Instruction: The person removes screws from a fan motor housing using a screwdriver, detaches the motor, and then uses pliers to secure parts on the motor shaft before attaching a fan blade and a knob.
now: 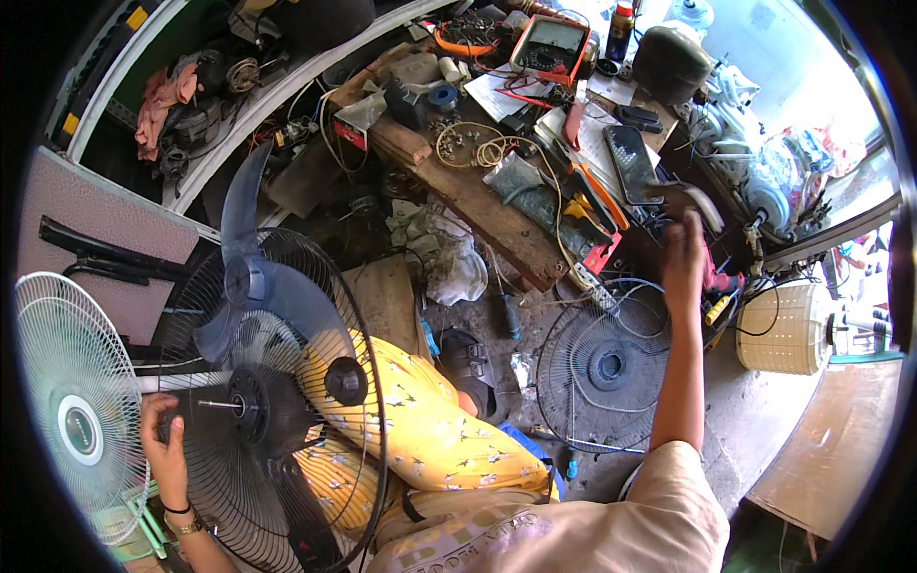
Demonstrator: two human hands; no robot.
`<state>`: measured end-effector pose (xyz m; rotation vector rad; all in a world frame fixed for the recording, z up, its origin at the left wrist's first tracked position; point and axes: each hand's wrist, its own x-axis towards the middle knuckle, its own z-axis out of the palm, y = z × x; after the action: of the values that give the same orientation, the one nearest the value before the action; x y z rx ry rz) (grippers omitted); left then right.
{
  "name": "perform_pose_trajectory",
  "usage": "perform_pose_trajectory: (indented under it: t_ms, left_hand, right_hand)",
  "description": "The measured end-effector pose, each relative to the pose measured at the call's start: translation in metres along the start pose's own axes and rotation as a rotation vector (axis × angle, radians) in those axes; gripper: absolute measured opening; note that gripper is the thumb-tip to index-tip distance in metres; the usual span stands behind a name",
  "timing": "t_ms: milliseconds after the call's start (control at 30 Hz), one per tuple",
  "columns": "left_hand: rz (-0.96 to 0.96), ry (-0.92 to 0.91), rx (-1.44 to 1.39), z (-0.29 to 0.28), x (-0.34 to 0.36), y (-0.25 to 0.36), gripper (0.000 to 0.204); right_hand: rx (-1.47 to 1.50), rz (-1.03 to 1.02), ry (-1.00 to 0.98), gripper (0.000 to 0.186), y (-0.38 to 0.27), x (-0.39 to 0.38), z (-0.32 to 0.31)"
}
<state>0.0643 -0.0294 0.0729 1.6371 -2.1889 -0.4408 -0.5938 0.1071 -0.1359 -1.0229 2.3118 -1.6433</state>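
Note:
A black fan (pixel 256 406) leans against my lap, its bare metal shaft (pixel 220 404) pointing left. Its wire guard (pixel 380 430) surrounds the motor. My left hand (pixel 164 449) is at the guard's left rim, fingers curled round it and thumb up. A translucent blue-grey fan blade (pixel 310 298) rests against the upper part of the guard, off the shaft. A round black cap (pixel 346 381) lies over my yellow-clad thigh. Reaching forward to the bench's right end, my right hand (pixel 683 250) is blurred beside a curved grey object (pixel 702 202); its fingers are hard to read.
A wooden bench (pixel 487 215) carries an orange multimeter (pixel 551 48), a phone (pixel 630 162), orange-handled pliers (pixel 600 196), papers and wires. Another round fan guard (pixel 564 382) lies on the floor. At left stands a white fan (pixel 81 382); a screwdriver (pixel 509 310) is near my foot.

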Motion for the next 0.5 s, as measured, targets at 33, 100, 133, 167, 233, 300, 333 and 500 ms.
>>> perform_pose_trajectory:
  t_ms: [33, 100, 133, 167, 233, 300, 333, 500]
  left_hand:
    - [0.009, 0.01, -0.024, 0.002, -0.002, -0.002, 0.019]
    - [0.021, 0.029, -0.036, -0.001, -0.009, -0.009, 0.02]
    - [0.04, 0.031, -0.039, -0.002, -0.01, -0.014, 0.02]
    - [0.057, 0.034, -0.041, -0.003, -0.01, -0.017, 0.02]
    - [0.051, 0.054, -0.066, -0.005, -0.016, -0.023, 0.021]
    - [0.044, 0.06, -0.096, -0.008, -0.022, -0.028, 0.022]
    - [0.038, 0.07, -0.098, -0.01, -0.025, -0.031, 0.022]
    - [0.067, 0.1, -0.145, -0.014, -0.03, -0.041, 0.025]
  right_hand:
    - [-0.184, -0.085, -0.023, 0.021, -0.024, -0.012, 0.011]
    - [-0.378, -0.088, -0.31, 0.024, -0.071, -0.032, 0.032]
    - [-0.482, -0.147, -0.398, 0.024, -0.075, -0.038, 0.042]
    - [-0.501, -0.212, -0.423, 0.022, -0.078, -0.041, 0.05]
    - [-0.537, -0.279, -0.442, 0.02, -0.088, -0.039, 0.061]
    - [-0.577, -0.276, -0.419, 0.019, -0.1, -0.034, 0.066]
    - [-0.481, -0.346, -0.313, 0.019, -0.108, -0.032, 0.068]
    - [-0.534, -0.355, -0.226, 0.023, -0.092, -0.035, 0.083]
